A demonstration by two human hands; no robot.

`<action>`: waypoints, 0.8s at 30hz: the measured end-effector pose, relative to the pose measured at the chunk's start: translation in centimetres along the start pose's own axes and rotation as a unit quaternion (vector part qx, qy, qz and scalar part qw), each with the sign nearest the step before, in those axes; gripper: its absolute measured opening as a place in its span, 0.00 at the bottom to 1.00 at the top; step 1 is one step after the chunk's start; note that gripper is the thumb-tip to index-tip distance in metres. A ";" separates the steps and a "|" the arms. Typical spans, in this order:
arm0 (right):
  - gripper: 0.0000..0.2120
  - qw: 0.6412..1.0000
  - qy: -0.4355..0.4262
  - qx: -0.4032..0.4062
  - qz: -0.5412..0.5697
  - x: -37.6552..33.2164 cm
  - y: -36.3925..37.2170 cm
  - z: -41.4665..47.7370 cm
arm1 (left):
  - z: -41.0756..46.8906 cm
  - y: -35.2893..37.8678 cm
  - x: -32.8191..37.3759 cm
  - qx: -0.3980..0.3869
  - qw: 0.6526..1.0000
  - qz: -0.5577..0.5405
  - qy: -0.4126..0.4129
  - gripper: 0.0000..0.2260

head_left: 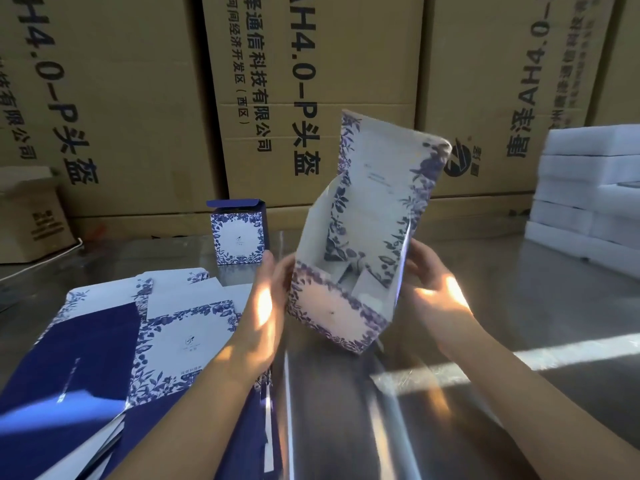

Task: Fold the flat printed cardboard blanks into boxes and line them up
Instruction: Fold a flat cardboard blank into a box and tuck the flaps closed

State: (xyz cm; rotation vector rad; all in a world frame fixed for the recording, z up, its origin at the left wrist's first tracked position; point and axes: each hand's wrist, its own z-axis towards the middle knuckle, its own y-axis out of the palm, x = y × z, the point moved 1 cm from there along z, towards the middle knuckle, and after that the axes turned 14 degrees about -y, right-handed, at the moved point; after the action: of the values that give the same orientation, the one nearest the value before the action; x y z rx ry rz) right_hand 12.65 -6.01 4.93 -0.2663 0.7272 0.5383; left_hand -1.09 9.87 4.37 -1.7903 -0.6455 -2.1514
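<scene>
A half-folded blue-and-white floral cardboard blank [360, 230] stands tilted above the shiny table, its mouth facing me and its flaps partly turned in. My left hand [268, 296] holds its left side with the fingers behind the panel. My right hand [433, 282] grips its right edge. One finished box [239, 235] stands upright at the back, lid flap raised. A stack of flat printed blanks [138, 351] lies at the lower left under my left forearm.
Large brown shipping cartons [145, 98] form a wall behind the table. A small brown carton [31, 216] sits at the far left. White foam slabs [588, 199] are stacked at the right. The reflective metal table [450, 410] stretches in front.
</scene>
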 end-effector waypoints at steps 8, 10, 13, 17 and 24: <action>0.30 0.988 -0.095 0.023 -0.122 -0.7 0.0 -0.4 | -0.6 0.0 0.5 -0.058 0.997 0.010 0.040 0.29; 0.28 0.988 -0.086 0.023 -0.129 -0.8 0.0 -0.6 | -0.6 0.2 0.4 -0.055 0.995 0.059 0.059 0.40; 0.18 0.991 -0.065 0.023 -0.113 -1.4 0.1 -0.6 | -0.7 0.6 -0.1 -0.081 0.988 0.113 0.069 0.49; 0.22 0.999 -0.006 0.032 -0.033 -1.4 0.2 -0.2 | -1.1 0.7 -0.5 -0.015 0.980 0.189 0.065 0.18; 0.25 0.996 0.030 0.062 -0.060 -0.2 0.2 0.0 | -1.5 2.2 1.6 0.060 0.994 0.076 0.058 0.09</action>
State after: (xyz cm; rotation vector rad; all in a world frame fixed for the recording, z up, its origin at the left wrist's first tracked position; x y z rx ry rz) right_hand 12.43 -5.93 5.02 -0.2104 0.7943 0.3708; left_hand -1.69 7.34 6.10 -1.5856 -0.5777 -2.0527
